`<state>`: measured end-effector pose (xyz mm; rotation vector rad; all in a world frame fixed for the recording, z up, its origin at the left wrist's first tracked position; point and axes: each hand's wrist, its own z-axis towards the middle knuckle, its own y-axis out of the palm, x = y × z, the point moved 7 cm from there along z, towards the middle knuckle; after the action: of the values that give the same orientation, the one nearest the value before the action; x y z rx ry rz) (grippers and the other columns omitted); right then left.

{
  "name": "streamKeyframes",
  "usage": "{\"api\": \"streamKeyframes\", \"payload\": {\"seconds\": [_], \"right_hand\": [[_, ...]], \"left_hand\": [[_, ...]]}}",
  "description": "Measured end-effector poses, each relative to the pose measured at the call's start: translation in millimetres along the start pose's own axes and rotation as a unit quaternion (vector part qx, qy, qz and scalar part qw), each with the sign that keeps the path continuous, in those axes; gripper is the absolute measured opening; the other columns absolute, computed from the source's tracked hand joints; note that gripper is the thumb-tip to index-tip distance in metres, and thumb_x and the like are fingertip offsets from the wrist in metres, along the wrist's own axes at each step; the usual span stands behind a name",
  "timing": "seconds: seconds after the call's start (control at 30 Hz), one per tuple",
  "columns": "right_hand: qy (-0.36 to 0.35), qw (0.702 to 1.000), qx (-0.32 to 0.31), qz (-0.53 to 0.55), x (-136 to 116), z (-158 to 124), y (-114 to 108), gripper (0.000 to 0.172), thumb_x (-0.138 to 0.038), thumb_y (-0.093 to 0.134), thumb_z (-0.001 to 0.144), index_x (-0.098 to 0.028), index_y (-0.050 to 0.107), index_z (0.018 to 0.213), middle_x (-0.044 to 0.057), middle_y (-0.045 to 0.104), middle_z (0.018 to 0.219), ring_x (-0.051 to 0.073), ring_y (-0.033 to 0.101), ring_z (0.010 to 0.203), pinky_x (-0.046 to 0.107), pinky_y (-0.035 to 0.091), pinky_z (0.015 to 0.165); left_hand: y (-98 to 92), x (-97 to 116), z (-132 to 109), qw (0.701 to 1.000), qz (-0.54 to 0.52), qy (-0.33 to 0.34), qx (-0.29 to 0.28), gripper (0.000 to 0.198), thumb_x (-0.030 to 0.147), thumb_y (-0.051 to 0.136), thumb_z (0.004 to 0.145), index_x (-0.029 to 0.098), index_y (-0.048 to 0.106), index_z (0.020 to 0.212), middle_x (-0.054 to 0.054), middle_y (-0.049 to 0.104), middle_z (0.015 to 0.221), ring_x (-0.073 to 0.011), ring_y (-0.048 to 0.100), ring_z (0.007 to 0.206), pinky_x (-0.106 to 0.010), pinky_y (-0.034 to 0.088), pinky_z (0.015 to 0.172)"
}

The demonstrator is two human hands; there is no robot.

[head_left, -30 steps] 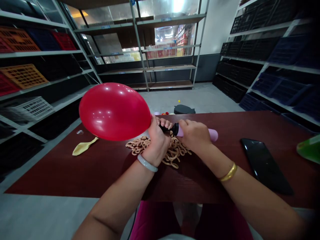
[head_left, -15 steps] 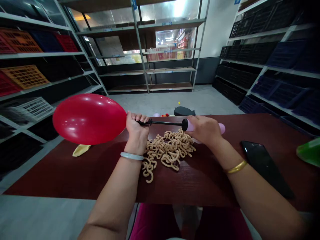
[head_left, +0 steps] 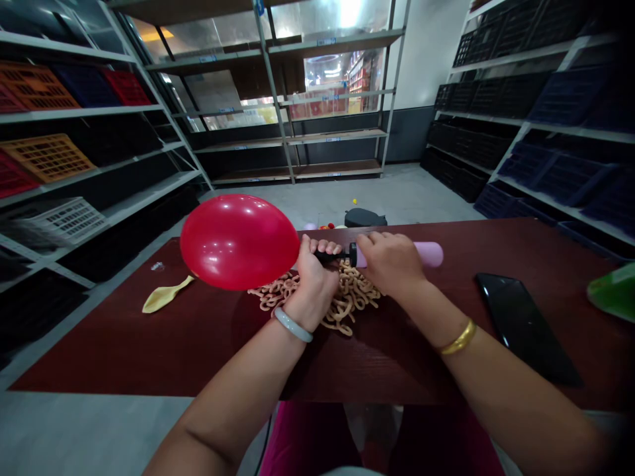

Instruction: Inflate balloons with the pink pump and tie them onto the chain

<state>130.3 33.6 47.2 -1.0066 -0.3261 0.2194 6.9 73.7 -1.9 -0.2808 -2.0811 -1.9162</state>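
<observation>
An inflated red balloon (head_left: 239, 242) points leftward from my left hand (head_left: 318, 272). That hand is closed round the black end of a balloon pump, right where the balloon's neck meets it; the neck is hidden by the fingers. My right hand (head_left: 391, 263) wraps the pink barrel of the balloon pump (head_left: 429, 254). Only a short stretch of black rod shows between the two hands. Under them, a heap of beige curly pieces (head_left: 354, 299) lies on the table, partly covered by my left hand and the balloon.
On the dark red table (head_left: 223, 357), a limp pale yellow balloon (head_left: 161, 299) lies at left. A black phone (head_left: 526, 327) rests at right, near a green object (head_left: 615, 294). Beyond the table is a dark grey seat (head_left: 366, 218). Shelves with crates (head_left: 47, 157) stand around.
My left hand and the red balloon have moved right, toward my right hand. The pump's black rod has slid into the barrel. More of the yellow balloon shows.
</observation>
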Motion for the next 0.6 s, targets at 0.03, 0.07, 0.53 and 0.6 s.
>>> {"api": "streamKeyframes", "payload": {"seconds": [0.03,0.07,0.53,0.6], "right_hand": [[0.003,1.000,-0.008,0.010,-3.8,-0.6,2.3,0.024,-0.025,0.056,0.078,-0.017,0.059,0.100,0.010,0.065,0.089,0.024,0.056,0.081,0.035,0.025,0.067],[0.007,1.000,-0.015,0.018,-6.5,-1.3,4.7,0.025,-0.025,0.056,0.078,-0.016,0.059,0.101,0.011,0.065,0.090,0.023,0.057,0.081,0.034,0.026,0.066],[0.039,0.998,-0.013,0.041,30.6,2.4,23.9,0.036,-0.047,0.055,0.081,-0.022,0.060,0.107,0.007,0.068,0.097,0.023,0.062,0.084,0.031,0.030,0.063],[0.038,0.999,0.013,0.031,36.5,2.1,16.7,0.039,-0.049,0.053,0.082,-0.021,0.060,0.108,0.007,0.068,0.093,0.024,0.061,0.082,0.031,0.028,0.063]], "left_hand": [[-0.2,-3.1,-2.0,1.000,0.009,-0.002,-0.001,0.041,0.031,0.043,0.096,0.019,0.028,0.060,0.005,0.029,0.049,-0.0082,0.034,0.043,-0.024,0.032,0.049],[-0.4,-5.2,-3.4,1.000,0.017,-0.001,-0.002,0.041,0.032,0.044,0.096,0.019,0.028,0.060,0.005,0.029,0.050,-0.0084,0.034,0.043,-0.024,0.032,0.049],[7.7,75.6,30.3,0.995,0.050,0.077,-0.030,0.041,0.028,0.043,0.095,0.020,0.020,0.061,0.006,0.028,0.043,-0.0086,0.029,0.037,-0.025,0.022,0.046],[11.8,93.7,29.5,0.994,0.046,0.095,-0.036,0.041,0.027,0.045,0.094,0.020,0.019,0.062,0.007,0.028,0.042,-0.0083,0.028,0.037,-0.024,0.022,0.046]]}}
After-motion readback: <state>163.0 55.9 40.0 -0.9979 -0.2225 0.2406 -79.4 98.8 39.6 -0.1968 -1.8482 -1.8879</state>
